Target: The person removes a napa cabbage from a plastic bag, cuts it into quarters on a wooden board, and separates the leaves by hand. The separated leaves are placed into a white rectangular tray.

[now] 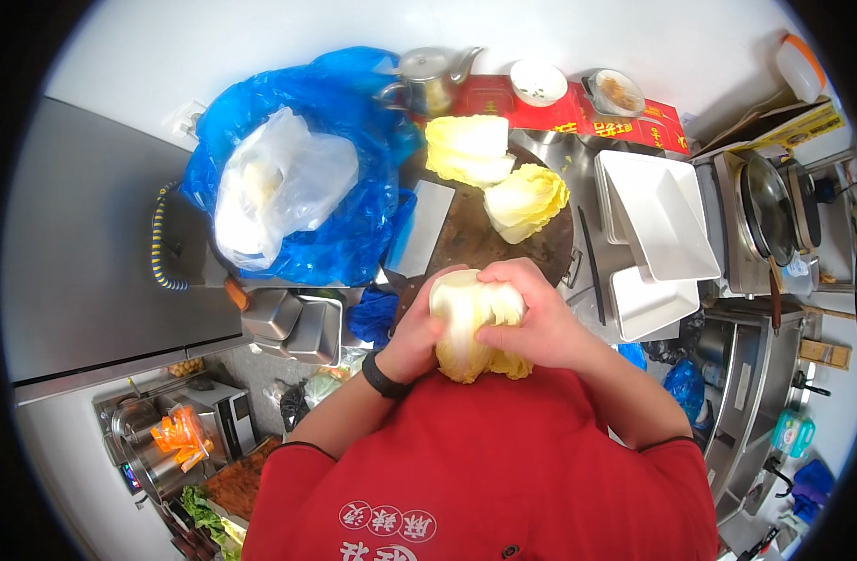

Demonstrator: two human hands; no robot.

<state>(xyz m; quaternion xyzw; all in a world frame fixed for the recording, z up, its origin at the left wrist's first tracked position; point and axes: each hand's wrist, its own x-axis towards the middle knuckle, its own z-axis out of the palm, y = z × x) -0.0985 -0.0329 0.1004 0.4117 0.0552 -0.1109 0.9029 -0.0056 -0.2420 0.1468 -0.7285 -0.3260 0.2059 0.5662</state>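
A napa cabbage piece (463, 326), white at its cut end and yellow at the leaves, is held against my red shirt. My left hand (413, 336), a black band at its wrist, grips its left side. My right hand (533, 308) clasps the other side, its thumb pressed on the pale leaf ribs. Ahead of my hands lies a round, dark chopping board (470, 224). Two more napa cabbage pieces, an upper one (467, 149) and a lower one (528, 203), rest on it. A broad-bladed cleaver (423, 226) lies along the board's left edge.
Blue plastic bag (288, 91) with a white bag (281, 182) inside stands left. Stacked white trays (670, 217) and a black rod (591, 266) are right. Behind are a metal kettle (428, 84) and two bowls. Steel containers (316, 333) sit left of my arm.
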